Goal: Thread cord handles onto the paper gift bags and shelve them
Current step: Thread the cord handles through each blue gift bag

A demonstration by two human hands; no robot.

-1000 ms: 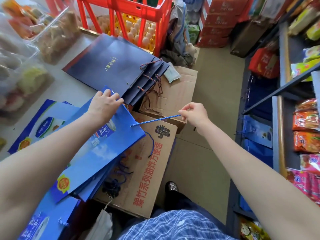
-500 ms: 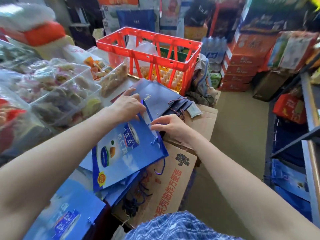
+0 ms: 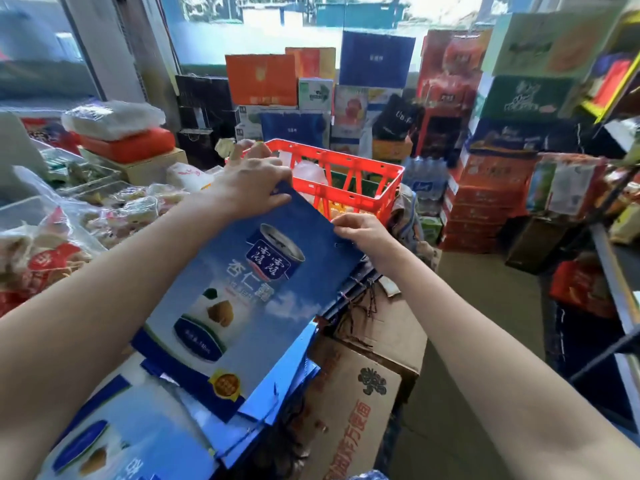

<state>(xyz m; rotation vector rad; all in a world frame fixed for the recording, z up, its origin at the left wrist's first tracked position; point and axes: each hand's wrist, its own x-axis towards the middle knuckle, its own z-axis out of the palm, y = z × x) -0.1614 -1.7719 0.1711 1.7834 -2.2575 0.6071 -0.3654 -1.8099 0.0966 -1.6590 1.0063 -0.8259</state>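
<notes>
A flat blue paper gift bag (image 3: 249, 306) printed with a can picture is tilted up in front of me, above a pile of similar blue bags (image 3: 138, 427). My left hand (image 3: 252, 188) grips its top edge at the left corner. My right hand (image 3: 360, 233) pinches the top edge at the right, by the punched holes; the cord there is hidden under my fingers. Dark navy bags with red-blue cord handles (image 3: 356, 292) lie just beyond, under the raised bag.
Cardboard boxes (image 3: 353, 393) stand below the bags. A red plastic crate (image 3: 346, 181) is behind them. Packed snacks (image 3: 69, 237) cover the counter at left. Stacked cartons fill the back, and a shelf rack (image 3: 616, 271) runs along the right beside a floor aisle.
The cord that was pulled taut to the right has gone through. Both hands have come to the bag's top edge and raised the bag. The camera has tilted upward.
</notes>
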